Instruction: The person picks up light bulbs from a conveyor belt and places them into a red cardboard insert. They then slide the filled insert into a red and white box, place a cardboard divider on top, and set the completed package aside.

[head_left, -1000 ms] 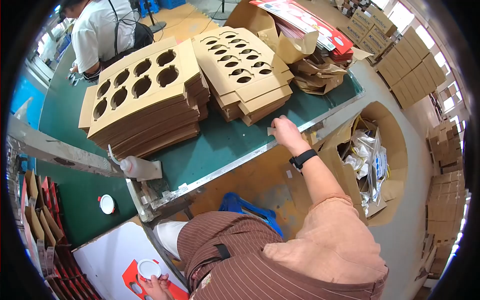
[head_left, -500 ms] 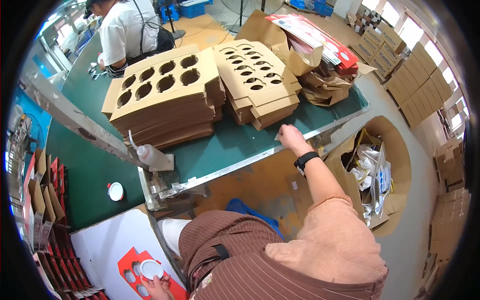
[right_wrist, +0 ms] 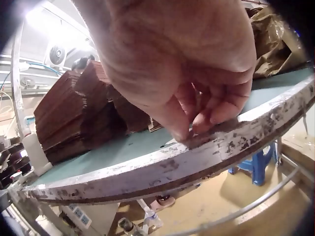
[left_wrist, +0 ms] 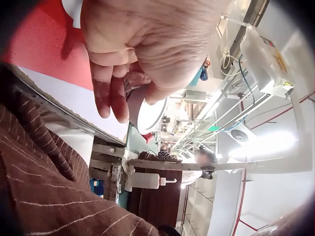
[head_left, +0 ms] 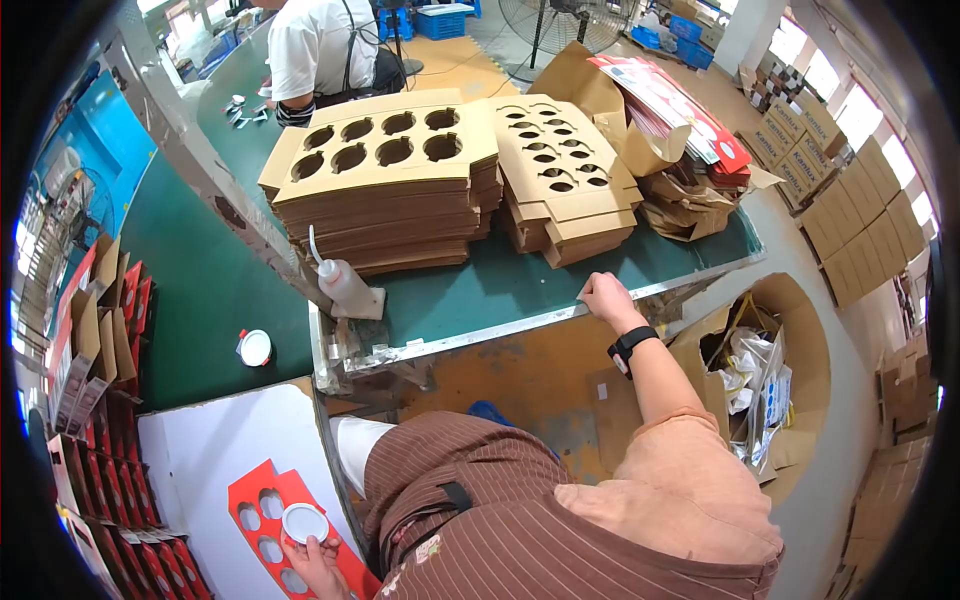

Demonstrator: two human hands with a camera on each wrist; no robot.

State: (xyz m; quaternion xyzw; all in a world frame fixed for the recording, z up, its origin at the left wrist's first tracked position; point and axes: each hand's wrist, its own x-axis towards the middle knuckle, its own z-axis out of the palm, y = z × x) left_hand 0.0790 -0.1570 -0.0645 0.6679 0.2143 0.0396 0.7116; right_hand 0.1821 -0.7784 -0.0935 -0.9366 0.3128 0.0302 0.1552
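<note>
Head view: my left grip holds the white disc over the red card; left wrist view agrees. Right wrist view: my right grip pinches a pale scrap at the bench's edge, probably peeling it; next, I'd carry it to the disc.

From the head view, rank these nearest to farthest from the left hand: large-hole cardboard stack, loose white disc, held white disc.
1. Held white disc: in the left hand.
2. Loose white disc: ahead and left, on the green tabletop.
3. Large-hole cardboard stack: farther ahead, beyond the squeeze bottle.
</note>
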